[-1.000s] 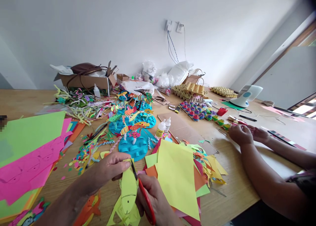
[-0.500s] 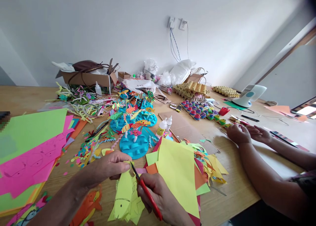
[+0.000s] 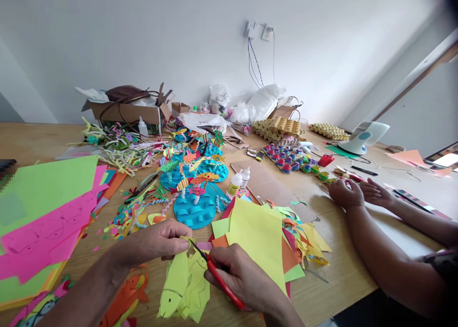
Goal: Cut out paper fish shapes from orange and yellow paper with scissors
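Observation:
My left hand [image 3: 170,239] pinches the tail end of a yellow-green paper fish [image 3: 174,284], which hangs head down with a drawn eye and gill line. In my right hand [image 3: 234,272] is a pair of red-handled scissors [image 3: 225,285], its dark blades at the paper beside my left fingertips. More yellow-green paper with a drawn fish outline [image 3: 198,274] hangs behind the first fish. Right of my hands lies a yellow paper sheet [image 3: 255,246] over coloured sheets. Orange paper fish [image 3: 127,293] lie below my left forearm.
Blue round paper bases [image 3: 195,215] with small fish stand ahead, beside glue bottles [image 3: 234,184]. Paper scraps [image 3: 311,241] lie to the right. Pink and green sheets [image 3: 53,222] cover the left side. A co-worker's hands [image 3: 348,193] are at the right, near painted egg cartons [image 3: 282,158].
My right hand and the scissors have shifted slightly right and tilted. The hanging fish has swung a little left, showing more of the outlined paper behind it.

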Motion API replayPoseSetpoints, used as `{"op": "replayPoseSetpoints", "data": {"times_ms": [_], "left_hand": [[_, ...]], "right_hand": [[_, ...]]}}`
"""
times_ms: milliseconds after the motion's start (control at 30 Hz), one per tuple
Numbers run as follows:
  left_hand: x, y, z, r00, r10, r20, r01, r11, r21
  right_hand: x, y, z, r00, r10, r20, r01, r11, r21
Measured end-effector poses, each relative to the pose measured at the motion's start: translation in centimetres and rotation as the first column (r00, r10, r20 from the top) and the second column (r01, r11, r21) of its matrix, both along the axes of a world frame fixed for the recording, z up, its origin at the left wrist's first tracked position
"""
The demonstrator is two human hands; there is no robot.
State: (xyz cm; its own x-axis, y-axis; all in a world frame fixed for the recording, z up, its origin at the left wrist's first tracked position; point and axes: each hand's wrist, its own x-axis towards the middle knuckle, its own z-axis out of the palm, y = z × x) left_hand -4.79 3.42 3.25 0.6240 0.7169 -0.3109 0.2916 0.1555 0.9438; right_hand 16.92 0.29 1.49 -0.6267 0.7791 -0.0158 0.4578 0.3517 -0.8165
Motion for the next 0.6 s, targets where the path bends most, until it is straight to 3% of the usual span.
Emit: {"op": "replayPoseSetpoints", "data": {"times_ms": [133,200,300,367,433,600], "left_hand": [[-0.2,0.3,0.4,0.999,-0.002,-0.049,0.009,0.991,0.130],[-0.2,0.4,0.4,0.997,0.017,-0.071,-0.003,0.981,0.194],[-0.1,0.2,0.4,0.994,0.036,-0.108,-0.011,0.975,0.223],[0.0,0.0,0.2,0.992,0.044,-0.116,-0.017,0.974,0.226],[0.2,-0.2,0.1,0.992,0.054,-0.110,-0.027,0.972,0.231],[0.4,-0.3,0.2,0.983,0.049,-0.177,0.008,0.951,0.310]], "right_hand": [[1.1,-0.2,-0.6,1.000,0.021,0.015,-0.019,0.993,-0.116],[2.0,-0.3,-0.8,0.998,0.024,-0.059,-0.036,0.976,-0.216],[2.7,0.0,-0.6,0.932,-0.128,-0.340,0.028,0.958,-0.285],[2.3,0.4,0.1,0.863,-0.249,-0.440,0.129,0.950,-0.284],[1.2,1.1,1.0,0.864,-0.323,-0.388,0.251,0.942,-0.223],[-1.7,2.2,2.7,0.957,-0.244,-0.154,0.234,0.969,-0.080]]}}
